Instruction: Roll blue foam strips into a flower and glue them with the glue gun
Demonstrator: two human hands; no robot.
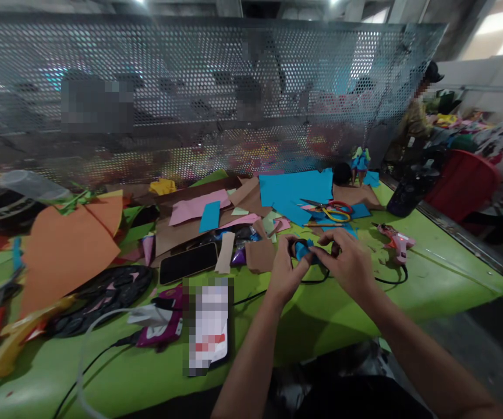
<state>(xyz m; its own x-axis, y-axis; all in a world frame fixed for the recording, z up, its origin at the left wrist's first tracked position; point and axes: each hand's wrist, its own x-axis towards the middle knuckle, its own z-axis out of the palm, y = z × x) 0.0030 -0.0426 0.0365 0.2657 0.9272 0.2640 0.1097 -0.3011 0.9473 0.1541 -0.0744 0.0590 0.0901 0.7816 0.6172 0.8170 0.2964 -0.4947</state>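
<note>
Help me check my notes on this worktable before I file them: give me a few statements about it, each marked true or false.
1. The left hand and the right hand meet at a small blue piece. True.
2. The pink glue gun lies to the left of both hands. False: the pink glue gun lies to their right.
3. The tabletop is red. False: the tabletop is green.
4. Scissors lie beyond the hands, among blue sheets. True.
5. The large orange sheet lies on the right side of the picture. False: the large orange sheet is on the left.
</note>
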